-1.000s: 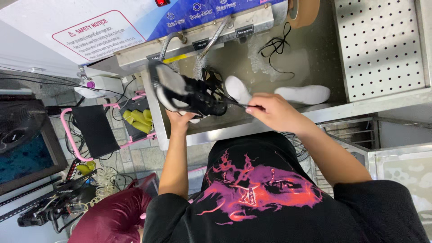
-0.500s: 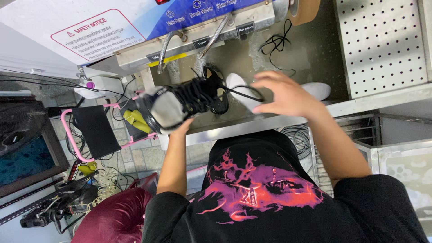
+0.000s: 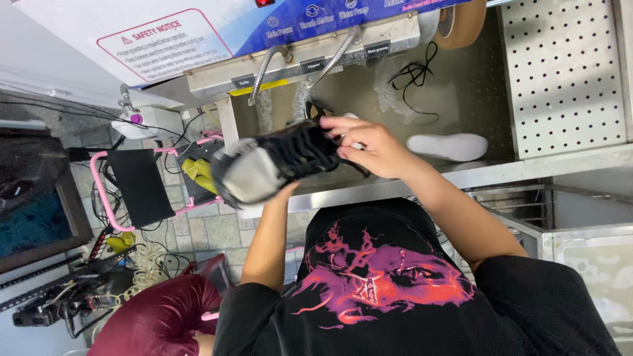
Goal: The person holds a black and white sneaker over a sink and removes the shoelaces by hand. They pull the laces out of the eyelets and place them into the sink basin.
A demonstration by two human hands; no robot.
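Observation:
I hold a black sneaker (image 3: 277,165) with a grey toe cap over the front rim of a steel sink (image 3: 461,175), its toe pointing left. My left hand (image 3: 285,192) grips it from below and is mostly hidden by the shoe. My right hand (image 3: 372,148) lies on the laced top near the shoe's opening, its fingers curled onto the laces and tongue. A white insole (image 3: 448,146) lies in the sink just right of my right hand.
Loose black laces (image 3: 415,76) lie at the back of the sink under two flexible metal hoses (image 3: 264,66). A perforated steel panel (image 3: 560,72) is at the right. On the floor to the left are a pink-framed cart (image 3: 132,188) and a maroon stool (image 3: 158,320).
The sneaker has turned so its grey toe points left and has dropped toward the sink's front rim. My right hand lifted off, then came back down onto the laces.

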